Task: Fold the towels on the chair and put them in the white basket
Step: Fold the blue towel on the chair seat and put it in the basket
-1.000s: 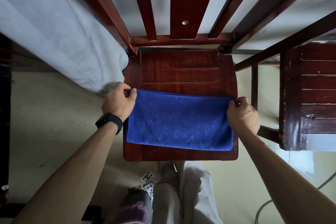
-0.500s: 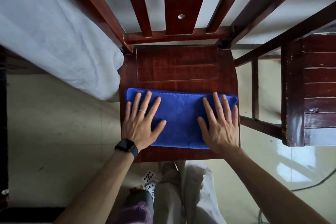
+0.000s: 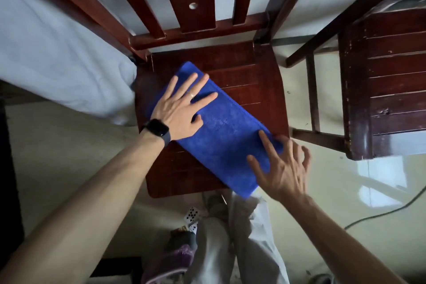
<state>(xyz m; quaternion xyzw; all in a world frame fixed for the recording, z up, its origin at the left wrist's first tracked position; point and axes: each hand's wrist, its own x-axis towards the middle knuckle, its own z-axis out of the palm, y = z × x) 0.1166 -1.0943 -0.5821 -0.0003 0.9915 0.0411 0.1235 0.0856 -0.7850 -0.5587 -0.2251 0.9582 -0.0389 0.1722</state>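
A blue towel (image 3: pixel 227 138), folded into a long strip, lies diagonally across the dark red wooden chair seat (image 3: pixel 249 76), its near right corner hanging past the seat's front edge. My left hand (image 3: pixel 182 108), with a black watch and a ring, presses flat on the towel's far left end, fingers spread. My right hand (image 3: pixel 282 168) rests with spread fingers on the towel's near right end; it is blurred. No white basket is in view.
White bedding (image 3: pixel 57 57) hangs at the left beside the seat. A second dark wooden chair (image 3: pixel 391 80) stands at the right. Playing cards (image 3: pixel 192 217) lie on the pale floor by my legs. A cable (image 3: pixel 380 214) runs across the floor at the right.
Both hands let go of the towel's far corners and pressed flat on it. The towel has since turned from straight across the seat to a diagonal, left end farther, right end nearer.
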